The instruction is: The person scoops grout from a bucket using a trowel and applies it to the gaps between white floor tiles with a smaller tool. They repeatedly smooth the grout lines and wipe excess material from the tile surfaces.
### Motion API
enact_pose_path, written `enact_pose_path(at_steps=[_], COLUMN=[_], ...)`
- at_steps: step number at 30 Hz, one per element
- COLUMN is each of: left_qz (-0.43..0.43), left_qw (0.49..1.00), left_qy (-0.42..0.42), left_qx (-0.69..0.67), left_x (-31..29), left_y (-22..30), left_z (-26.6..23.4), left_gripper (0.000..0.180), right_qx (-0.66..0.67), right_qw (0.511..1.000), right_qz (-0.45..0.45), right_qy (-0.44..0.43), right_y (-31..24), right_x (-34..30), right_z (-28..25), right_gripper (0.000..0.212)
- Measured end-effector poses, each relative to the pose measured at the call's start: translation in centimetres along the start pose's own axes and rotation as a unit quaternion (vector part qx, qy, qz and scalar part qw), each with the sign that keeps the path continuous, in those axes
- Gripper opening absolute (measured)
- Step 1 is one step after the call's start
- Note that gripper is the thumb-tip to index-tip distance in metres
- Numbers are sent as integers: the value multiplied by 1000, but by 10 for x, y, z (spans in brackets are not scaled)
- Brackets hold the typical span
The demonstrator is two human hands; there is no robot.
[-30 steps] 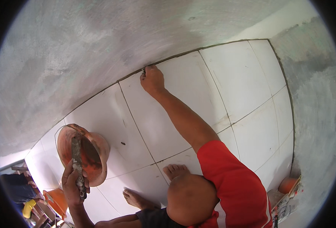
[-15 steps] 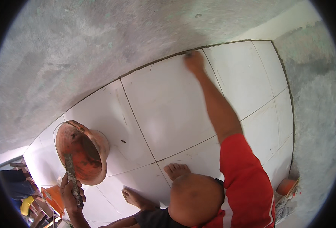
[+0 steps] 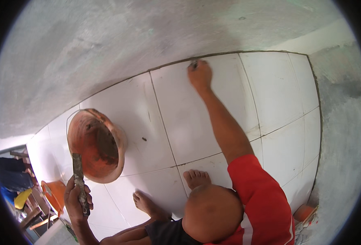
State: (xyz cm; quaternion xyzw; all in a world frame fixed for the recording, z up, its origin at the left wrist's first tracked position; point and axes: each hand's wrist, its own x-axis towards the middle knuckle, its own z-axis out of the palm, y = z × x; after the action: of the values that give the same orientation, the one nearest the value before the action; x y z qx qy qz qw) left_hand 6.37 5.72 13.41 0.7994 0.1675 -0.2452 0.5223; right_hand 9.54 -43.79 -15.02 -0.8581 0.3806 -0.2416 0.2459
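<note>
My left hand [image 3: 76, 201], at the lower left, is closed around a putty knife [image 3: 77, 164] crusted with dried mortar. Its flat blade points up, in front of the rim of a reddish bucket [image 3: 121, 139] that has a wire handle and grey paste inside. Far off, my right hand [image 3: 201, 76] reaches to the seam [image 3: 168, 64] where the white floor tiles [image 3: 192, 130] meet the grey wall. Its fingers are closed on a small dark grey piece [image 3: 194, 64], slightly blurred, whose kind I cannot make out.
The grey plastered wall [image 3: 107, 45] runs along the far side; another wall [image 3: 341, 122] stands at the right. A small dark crumb [image 3: 144, 139] lies on a tile. An orange tub [image 3: 54, 196] stands at lower left near clutter. My bare feet [image 3: 197, 177] are on the tiles.
My right hand has slid left along the wall seam, away from the tile joint. The left hand still grips the putty knife beside the bucket. The whole view has shifted a little.
</note>
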Motion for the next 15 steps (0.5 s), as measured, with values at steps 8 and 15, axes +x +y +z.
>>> enact_pose_path(at_steps=[8, 15], left_qz=[6, 1], left_qw=[999, 1000], left_qy=[-28, -19], left_qx=[-17, -4], left_x=[-2, -11], left_y=[-5, 0], left_z=[9, 1], left_gripper=[45, 51], right_qx=[11, 2], right_qw=[972, 927], right_qz=[-195, -287], right_qy=[-130, -242], right_y=[-35, -55], right_x=[-18, -6], right_z=[48, 47], right_gripper=[21, 30])
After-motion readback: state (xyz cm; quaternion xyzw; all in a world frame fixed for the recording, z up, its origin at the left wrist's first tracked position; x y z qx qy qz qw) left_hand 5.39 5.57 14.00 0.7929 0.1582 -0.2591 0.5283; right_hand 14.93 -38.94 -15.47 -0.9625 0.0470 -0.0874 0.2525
